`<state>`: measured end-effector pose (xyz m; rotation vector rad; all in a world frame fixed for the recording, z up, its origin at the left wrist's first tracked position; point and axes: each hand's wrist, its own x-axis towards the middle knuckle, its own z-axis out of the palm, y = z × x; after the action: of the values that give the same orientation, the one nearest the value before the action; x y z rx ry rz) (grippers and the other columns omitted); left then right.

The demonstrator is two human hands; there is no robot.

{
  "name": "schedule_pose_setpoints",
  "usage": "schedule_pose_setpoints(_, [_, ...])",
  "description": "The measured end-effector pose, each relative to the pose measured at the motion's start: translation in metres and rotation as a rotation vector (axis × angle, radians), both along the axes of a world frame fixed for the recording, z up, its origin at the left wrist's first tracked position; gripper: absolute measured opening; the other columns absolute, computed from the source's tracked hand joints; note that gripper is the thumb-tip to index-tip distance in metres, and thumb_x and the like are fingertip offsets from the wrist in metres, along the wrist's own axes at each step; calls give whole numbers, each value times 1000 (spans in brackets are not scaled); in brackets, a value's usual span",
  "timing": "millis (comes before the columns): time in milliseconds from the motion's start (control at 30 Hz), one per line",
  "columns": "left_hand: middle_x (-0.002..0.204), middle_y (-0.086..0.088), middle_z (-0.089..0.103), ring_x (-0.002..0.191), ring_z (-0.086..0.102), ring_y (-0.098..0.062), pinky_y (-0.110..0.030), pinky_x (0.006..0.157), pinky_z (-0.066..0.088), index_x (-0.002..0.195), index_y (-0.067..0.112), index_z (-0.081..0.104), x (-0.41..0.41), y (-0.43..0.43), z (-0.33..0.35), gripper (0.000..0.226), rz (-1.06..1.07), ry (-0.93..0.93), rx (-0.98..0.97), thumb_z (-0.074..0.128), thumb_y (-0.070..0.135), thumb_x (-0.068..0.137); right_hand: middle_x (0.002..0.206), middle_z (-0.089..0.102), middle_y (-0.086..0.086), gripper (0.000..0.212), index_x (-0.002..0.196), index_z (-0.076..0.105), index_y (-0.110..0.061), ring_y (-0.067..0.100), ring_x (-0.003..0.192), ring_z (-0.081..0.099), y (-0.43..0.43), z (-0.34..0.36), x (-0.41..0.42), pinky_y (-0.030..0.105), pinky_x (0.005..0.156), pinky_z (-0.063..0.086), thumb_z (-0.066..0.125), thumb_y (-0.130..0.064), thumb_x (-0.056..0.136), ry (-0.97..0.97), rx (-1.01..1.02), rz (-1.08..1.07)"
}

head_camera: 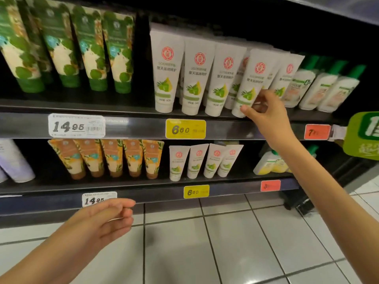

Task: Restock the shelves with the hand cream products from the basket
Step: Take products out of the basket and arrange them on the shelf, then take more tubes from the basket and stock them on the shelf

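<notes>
A row of white hand cream tubes with red seals and green olive prints stands cap-down on the upper shelf (131, 128). My right hand (264, 111) pinches the lower end of one tilted white tube (251, 83) at the right of that row, thumb under its cap, fingers behind it. My left hand (104, 218) hovers low in front of the lower shelf edge, fingers loosely curled, holding nothing. More of the same white tubes (202, 160) stand on the lower shelf. The basket is out of view.
Green leaf-print tubes (86, 52) fill the upper shelf's left side, orange tubes (110, 156) the lower. White bottles with green caps (326, 87) stand right of the white tubes. Price tags (185, 129) line the shelf edges. A green sign (365, 136) juts out at right. White tiled floor lies below.
</notes>
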<state>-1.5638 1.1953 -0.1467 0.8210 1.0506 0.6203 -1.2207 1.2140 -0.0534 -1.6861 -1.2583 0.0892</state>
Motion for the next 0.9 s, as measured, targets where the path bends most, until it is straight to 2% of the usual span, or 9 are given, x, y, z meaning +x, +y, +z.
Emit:
schedule_pose_setpoints(200, [63, -9, 68, 58, 70, -20, -33, 64, 54, 85, 2, 69, -2, 0, 1, 23, 33, 12, 0, 47, 6, 89, 105, 62, -2, 35, 115, 54, -9, 8, 91, 59, 0, -3, -8, 12, 80, 49, 66, -11, 82, 23, 72, -33])
schedule_pose_setpoints(267, [62, -9, 68, 58, 70, -20, -35, 69, 47, 85, 2, 69, -4, -1, 0, 23, 34, 3, -2, 47, 6, 89, 99, 61, -8, 33, 112, 54, -12, 4, 87, 59, 0, -5, -11, 8, 77, 49, 67, -11, 82, 55, 93, -31])
schedule_pose_setpoints(400, [64, -10, 68, 59, 70, -20, -35, 70, 47, 84, 3, 70, -7, -1, -2, 24, 41, 6, -4, 48, 7, 89, 90, 58, -18, 28, 102, 51, -18, -5, 81, 58, -1, -7, -14, 4, 72, 47, 69, -13, 81, 65, 111, -16])
schedule_pose_setpoints(500, [67, -10, 70, 61, 71, -20, -34, 70, 47, 78, 8, 74, -11, -1, -3, 26, 27, 26, 8, 50, 8, 89, 93, 60, -13, 29, 106, 53, -15, -3, 82, 58, 0, -6, -16, 6, 73, 47, 68, -14, 81, 78, 91, -24])
schedule_pose_setpoints(567, [73, -10, 72, 68, 72, -20, -33, 72, 47, 74, 11, 75, -13, -1, -2, 28, 8, 66, 68, 51, 9, 88, 102, 61, -6, 33, 114, 54, -10, 0, 87, 58, -5, -4, -19, 7, 76, 47, 65, -16, 84, 111, 95, -64])
schedule_pose_setpoints(667, [85, -6, 74, 85, 71, -18, -33, 85, 47, 80, 18, 73, -20, -1, 10, 22, -44, 200, 288, 54, 10, 87, 104, 60, -7, 34, 119, 54, -7, -9, 84, 54, -28, -10, -42, 6, 74, 43, 59, -22, 89, 173, 319, -199])
schedule_pose_setpoints(733, [87, 0, 74, 86, 69, -9, -29, 87, 47, 85, 21, 70, -31, 1, 26, 19, -26, 269, 459, 55, 10, 87, 94, 59, -13, 24, 111, 57, -10, -9, 81, 54, -41, -18, -83, 6, 74, 41, 57, -20, 90, 154, 323, -50])
schedule_pose_setpoints(800, [83, 1, 74, 82, 67, -3, -20, 81, 50, 87, 19, 67, -51, -2, 38, 17, 88, 276, 550, 55, 8, 87, 92, 61, -11, 14, 102, 60, -16, -5, 85, 57, -43, -30, -142, 8, 74, 43, 58, -16, 88, 104, 101, 309])
schedule_pose_setpoints(900, [77, 2, 70, 76, 66, 0, -12, 78, 50, 87, 15, 64, -98, -17, 44, 20, 263, 213, 534, 50, 2, 89, 98, 61, -9, 15, 100, 61, -22, 4, 93, 58, -39, -37, -238, 14, 81, 46, 60, -18, 85, 32, -185, 788])
